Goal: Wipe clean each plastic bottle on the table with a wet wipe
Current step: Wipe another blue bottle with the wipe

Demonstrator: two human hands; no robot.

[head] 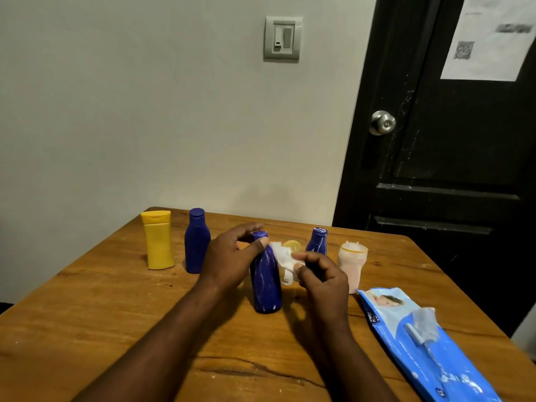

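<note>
On the wooden table (87, 314), with the blue wipes pack (420, 343) lying at the right, the streaked dark-blue bottle (265, 280) is stood upright in the middle. It is steadied at the neck by the left hand (229, 256), thumb pressed to the front and fingers curled round the cap, while by the right hand (322, 280), thumb and forefinger closed together, the wet wipe (282, 256) is pinched just beside the bottle's shoulder. The wipe is best spread flat and drawn down over the white streaks, the neck held firm so nothing is tipped.
</note>
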